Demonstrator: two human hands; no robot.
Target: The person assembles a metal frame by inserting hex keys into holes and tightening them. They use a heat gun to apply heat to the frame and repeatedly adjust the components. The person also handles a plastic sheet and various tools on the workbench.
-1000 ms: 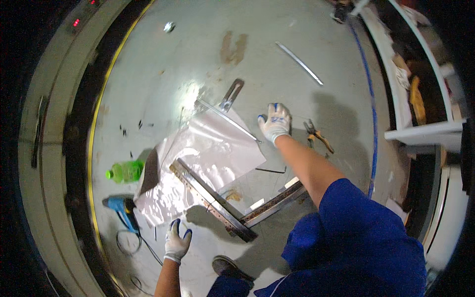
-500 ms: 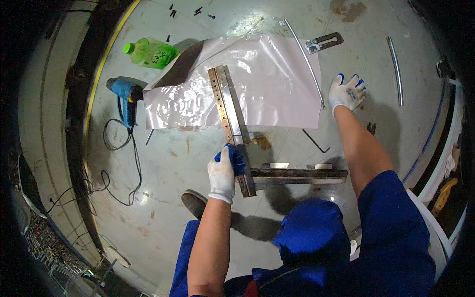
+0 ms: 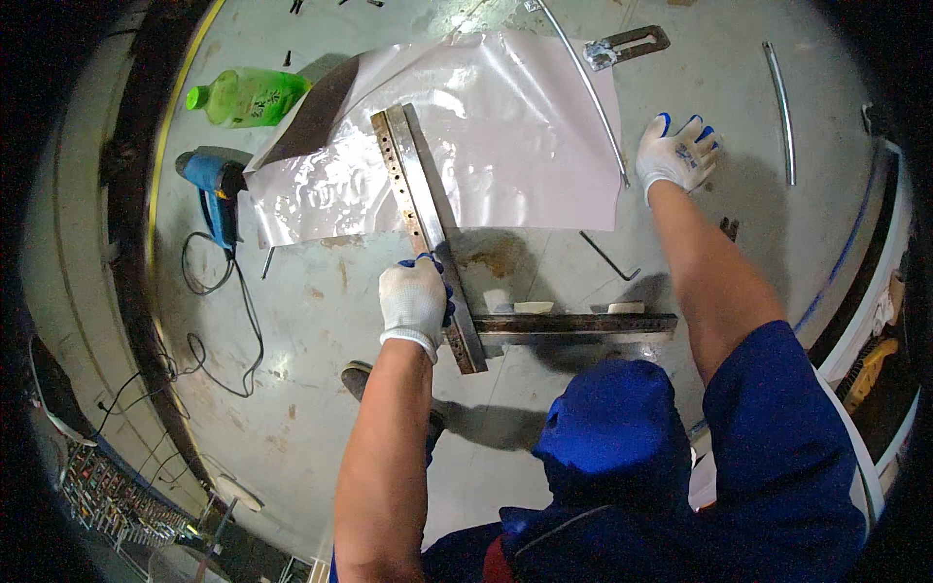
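Observation:
My left hand (image 3: 413,299), in a white glove with blue-coated fingers, is closed around the near part of a long metal bar (image 3: 413,185). Holes run along the bar's rusty left side, and its other face is shiny. The far half lies over a clear-to-pinkish plastic sheet (image 3: 544,185); the near end meets a second dark metal bar (image 3: 583,325) lying crosswise. My fingertips are partly hidden behind the bar. My right hand (image 3: 677,158), gloved alike, rests on the grey floor with its fingers spread, to the right of the sheet and a thin metal rod (image 3: 583,83).
Left of the sheet lie a green bottle (image 3: 251,97) and a blue heat gun (image 3: 209,185) with its cord. A hex key (image 3: 607,255), a slotted plate (image 3: 632,45) and a metal tube (image 3: 780,117) lie about. White blocks (image 3: 533,307) sit by the cross bar.
The whole view has shifted, so things appear farther up and left. My left hand has turned, showing more of its back, still gripping the bar. My right hand stays spread on the floor.

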